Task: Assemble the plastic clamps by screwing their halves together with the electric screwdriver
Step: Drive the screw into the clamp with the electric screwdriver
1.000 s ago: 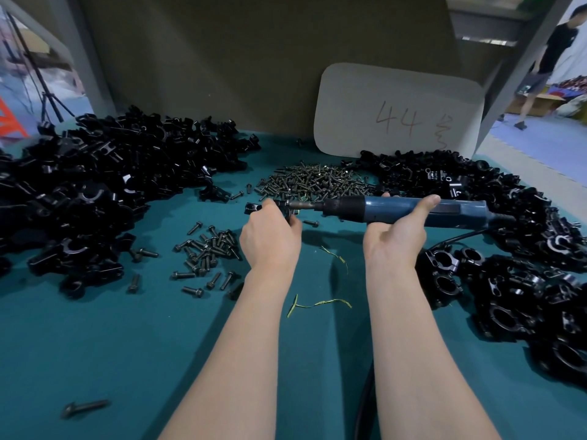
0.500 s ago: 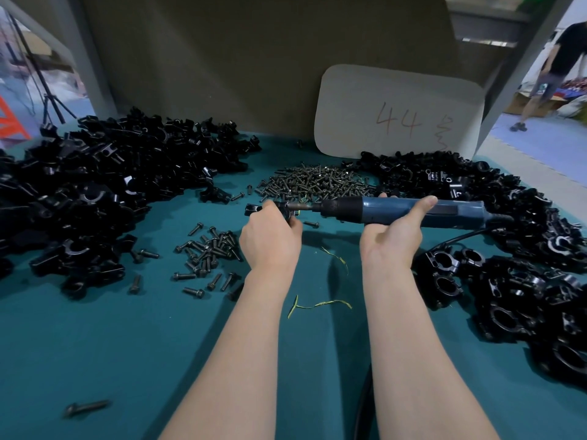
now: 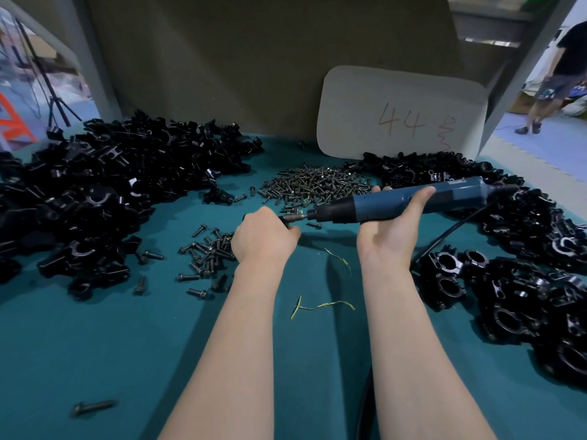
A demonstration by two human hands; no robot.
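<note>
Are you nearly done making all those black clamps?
Not nearly. A pile of finished clamps lies on the right. The left hand grips one clamp while the right hand holds the screwdriver with its tip against it. A big heap of loose halves on the left and a heap of screws are left.

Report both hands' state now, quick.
Left hand: closed round a black clamp, mostly hidden by the fingers.
Right hand: closed round the electric screwdriver, bit pointed at the clamp.
</note>
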